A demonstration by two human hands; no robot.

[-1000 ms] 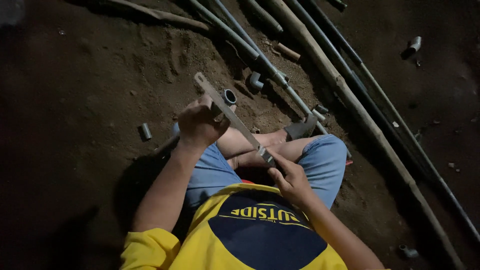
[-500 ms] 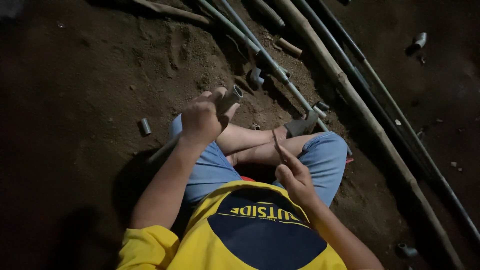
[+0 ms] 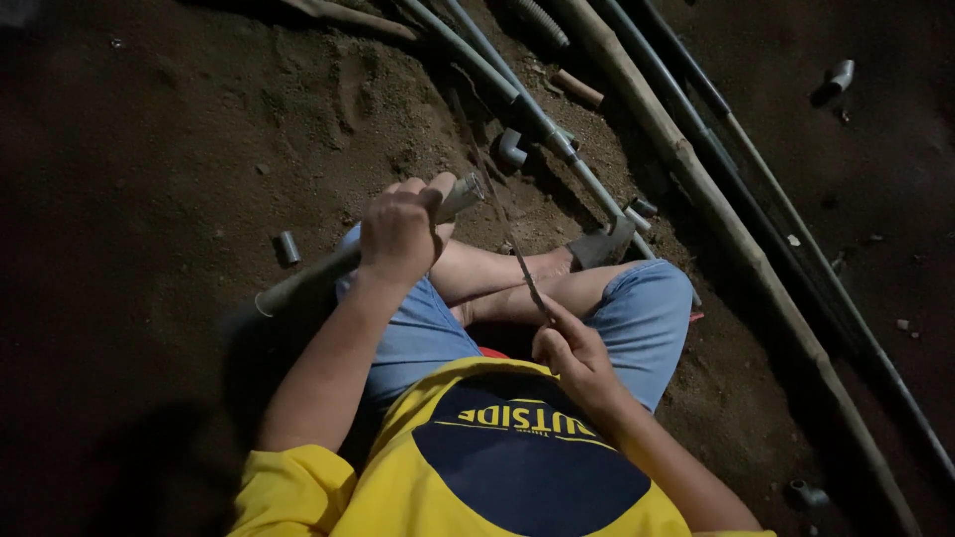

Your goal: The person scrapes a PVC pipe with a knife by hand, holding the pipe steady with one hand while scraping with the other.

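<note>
Head camera looks down at a person sitting cross-legged on the dirt floor (image 3: 149,149), which is brown, crumbly and full of small lumps. Far to the left a tiny grey pipe piece (image 3: 287,247) lies alone on the dirt. Next comes the grey pipe (image 3: 308,278), a long round tube that slants up across the left knee. The left hand (image 3: 400,234) is wrapped around it near its top end, fingers (image 3: 423,204) clamped tight on the pipe, likely so that it does not roll or wobble. The cut end (image 3: 472,186) sticks out just past that hand. A thin saw blade (image 3: 502,224), dark and narrow, runs from beside that end down to the right hand (image 3: 575,350), whose fingers are pinched shut on the blade's lower end, probably to guide it. The legs in blue shorts sit under both hands like a rest. Past the feet lies a curved grey elbow piece (image 3: 511,149). To the right, long grey pipes (image 3: 542,124) and a rough bamboo pole (image 3: 696,179) lie side by side, slanting down the floor. Near the top right corner a small bent fitting (image 3: 841,75) rests well apart from everything else.
</note>
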